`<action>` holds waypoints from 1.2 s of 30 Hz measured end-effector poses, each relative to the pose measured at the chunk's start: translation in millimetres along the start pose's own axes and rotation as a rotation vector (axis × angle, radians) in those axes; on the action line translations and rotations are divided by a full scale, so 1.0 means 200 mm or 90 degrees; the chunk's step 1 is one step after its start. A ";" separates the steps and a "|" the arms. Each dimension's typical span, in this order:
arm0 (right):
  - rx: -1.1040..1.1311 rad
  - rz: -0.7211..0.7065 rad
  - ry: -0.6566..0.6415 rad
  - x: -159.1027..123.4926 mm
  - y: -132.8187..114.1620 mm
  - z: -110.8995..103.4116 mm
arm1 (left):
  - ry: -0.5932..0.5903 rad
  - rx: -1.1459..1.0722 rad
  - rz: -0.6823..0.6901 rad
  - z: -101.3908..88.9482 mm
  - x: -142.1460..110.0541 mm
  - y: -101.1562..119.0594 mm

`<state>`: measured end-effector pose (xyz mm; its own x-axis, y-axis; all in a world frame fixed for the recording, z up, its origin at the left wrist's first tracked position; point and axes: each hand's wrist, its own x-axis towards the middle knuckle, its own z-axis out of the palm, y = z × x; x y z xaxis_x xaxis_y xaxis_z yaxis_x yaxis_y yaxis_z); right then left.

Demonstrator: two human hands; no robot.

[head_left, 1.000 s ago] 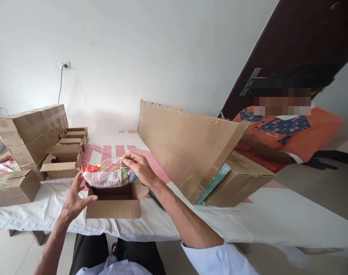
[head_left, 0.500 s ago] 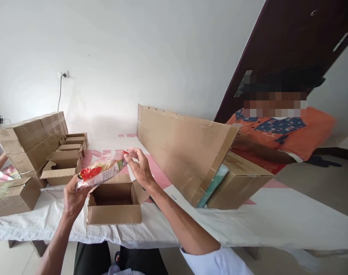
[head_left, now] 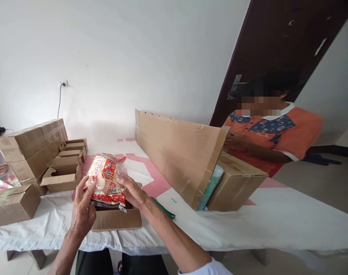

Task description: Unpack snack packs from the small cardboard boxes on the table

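Observation:
Between my two hands is a red and clear bag of rice crackers (head_left: 106,179), its printed face turned toward me. My left hand (head_left: 83,208) grips the bag's left side, with the fingers laid against the front. On the right edge, my right hand (head_left: 132,191) is closed on the plastic. Just below the bag stands an open cardboard box (head_left: 116,219) near the table's front edge. The bag covers most of the box's opening, so its inside is largely hidden.
Stacked closed cartons (head_left: 36,147) and several open boxes (head_left: 60,177) stand at left. A tall cardboard panel (head_left: 176,152) leans by a carton (head_left: 237,183) at right. A green strap (head_left: 165,210) lies beside my right forearm. One person (head_left: 274,130) is behind the panel, another at far left.
The bag has turned from a flat, edge-on tilt to showing its printed front, and now hangs over the box. My right hand has come lower, along the bag's right edge.

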<state>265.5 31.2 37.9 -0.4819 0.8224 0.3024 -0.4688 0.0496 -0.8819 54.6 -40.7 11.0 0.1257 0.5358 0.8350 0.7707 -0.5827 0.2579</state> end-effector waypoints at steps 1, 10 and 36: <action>-0.006 -0.007 0.003 0.01 0.01 -0.01 | 0.005 -0.008 -0.021 0.00 0.00 -0.01; 0.065 -0.052 0.005 0.03 -0.02 -0.05 | -0.081 -0.473 -0.483 -0.09 0.11 -0.12; -0.088 -0.042 0.146 0.03 0.29 -0.15 | -0.096 -0.719 -0.552 0.11 0.09 -0.26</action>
<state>257.7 57.3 -22.9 -0.2661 0.9208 0.2853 -0.3810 0.1714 -0.9085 31.4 13.0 1.9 0.0005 0.9843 0.1766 -0.2551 -0.1707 0.9517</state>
